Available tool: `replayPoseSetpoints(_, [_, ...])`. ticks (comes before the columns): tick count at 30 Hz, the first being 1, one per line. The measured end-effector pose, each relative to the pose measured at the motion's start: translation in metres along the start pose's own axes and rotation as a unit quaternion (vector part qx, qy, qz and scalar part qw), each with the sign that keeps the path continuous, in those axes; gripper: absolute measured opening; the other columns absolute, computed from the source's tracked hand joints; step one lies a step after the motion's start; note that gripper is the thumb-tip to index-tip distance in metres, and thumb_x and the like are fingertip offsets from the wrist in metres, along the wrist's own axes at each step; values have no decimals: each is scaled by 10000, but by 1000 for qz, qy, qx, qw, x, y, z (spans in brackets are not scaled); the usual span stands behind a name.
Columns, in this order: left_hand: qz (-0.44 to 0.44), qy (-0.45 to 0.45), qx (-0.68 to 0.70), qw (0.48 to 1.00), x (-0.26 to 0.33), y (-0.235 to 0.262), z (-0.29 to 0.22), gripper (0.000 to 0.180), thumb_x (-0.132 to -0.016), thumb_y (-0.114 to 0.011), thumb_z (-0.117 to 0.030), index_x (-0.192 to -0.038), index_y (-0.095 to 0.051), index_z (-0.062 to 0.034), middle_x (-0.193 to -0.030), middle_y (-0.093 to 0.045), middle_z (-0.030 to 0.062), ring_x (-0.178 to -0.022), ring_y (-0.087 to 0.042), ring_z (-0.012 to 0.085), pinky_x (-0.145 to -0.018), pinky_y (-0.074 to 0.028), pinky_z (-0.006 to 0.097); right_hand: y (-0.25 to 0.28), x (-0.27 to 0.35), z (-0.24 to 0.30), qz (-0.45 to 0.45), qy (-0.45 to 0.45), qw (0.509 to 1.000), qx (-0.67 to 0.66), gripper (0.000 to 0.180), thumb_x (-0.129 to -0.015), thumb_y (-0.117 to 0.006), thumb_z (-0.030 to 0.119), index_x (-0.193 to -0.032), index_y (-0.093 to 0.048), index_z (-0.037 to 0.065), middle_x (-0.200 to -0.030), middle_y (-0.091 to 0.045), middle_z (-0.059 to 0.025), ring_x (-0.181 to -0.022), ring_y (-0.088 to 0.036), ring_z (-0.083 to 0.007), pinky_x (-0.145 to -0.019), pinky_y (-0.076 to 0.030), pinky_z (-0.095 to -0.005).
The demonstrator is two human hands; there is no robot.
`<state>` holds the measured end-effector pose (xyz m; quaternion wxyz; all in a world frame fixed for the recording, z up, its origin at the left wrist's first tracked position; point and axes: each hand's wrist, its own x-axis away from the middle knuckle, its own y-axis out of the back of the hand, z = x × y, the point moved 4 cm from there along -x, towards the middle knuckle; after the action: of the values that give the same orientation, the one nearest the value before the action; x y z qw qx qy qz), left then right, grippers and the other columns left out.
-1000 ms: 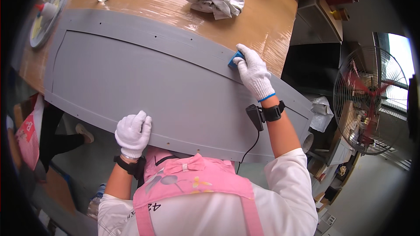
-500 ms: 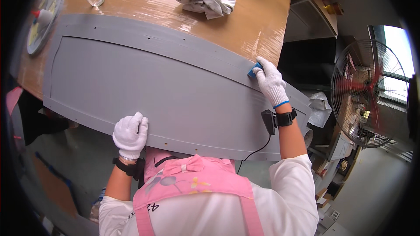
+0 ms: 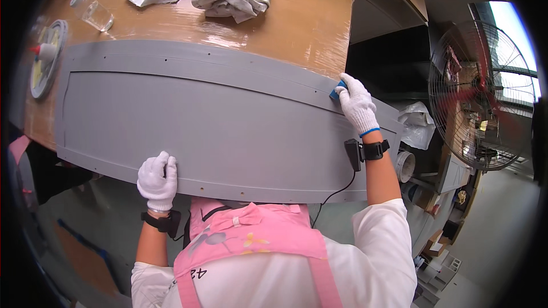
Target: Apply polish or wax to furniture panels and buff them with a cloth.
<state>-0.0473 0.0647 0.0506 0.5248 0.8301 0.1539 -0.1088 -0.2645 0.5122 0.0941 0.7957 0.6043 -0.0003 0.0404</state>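
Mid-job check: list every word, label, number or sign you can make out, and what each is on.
White shirt: dark characters beside the left apron strap; not copied out here.
Grey panel: no text seen.
Blue block in the right hand: no text legible.
Clear bottle with a white cap: no text legible.
Background shelves, right side: too small and blurred to read.

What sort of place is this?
Likely a workshop, perhaps for furniture: a long grey framed panel, a small blue block in the white-gloved right hand, a big red-bladed wire-cage fan.
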Motion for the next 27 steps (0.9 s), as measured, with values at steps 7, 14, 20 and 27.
replayPoseSetpoints(7, [29, 19, 3, 999, -1, -2, -2, 134, -850, -717, -151, -960, -655, -108, -772, -593, 78, -685, -591, 293, -598, -472, 425, -21, -10, 45, -9, 54, 996, -72, 355, -950, -587, 227, -1277, -584, 90, -1147, -649, -212, -1059, -622, -411, -923, -512, -467])
replayPoseSetpoints(14, [16, 17, 0, 1000, 3, -1, 0, 124, -865, -712, -142, -971, -666, -96, -785, -600, 76, -696, -596, 279, -607, -477, 410, 10, 5, -41, 34, -51, 998, 14, 370, -951, -575, 246, -1294, -593, 107, -1198, -644, -178, -1122, -611, -375, -964, -499, -458])
replayPoseSetpoints(20, [37, 28, -15, 999, 1, -5, -1, 112, -879, -697, -132, -979, -674, -89, -806, -613, 83, -714, -603, 288, -624, -484, 409, 1, -1, 2, 36, -35, 998, -36, 379, -946, -583, 243, -1291, -589, 87, -1204, -646, -202, -1123, -610, -397, -966, -497, -466])
replayPoseSetpoints(27, [22, 27, -4, 999, 8, -5, 1, 111, -885, -689, -127, -974, -669, -64, -842, -637, 96, -749, -621, 291, -675, -497, 405, 25, 10, -73, 63, -110, 990, 59, 371, -969, -553, 286, -1313, -570, 148, -1220, -631, -172, -1137, -607, -380, -978, -499, -471])
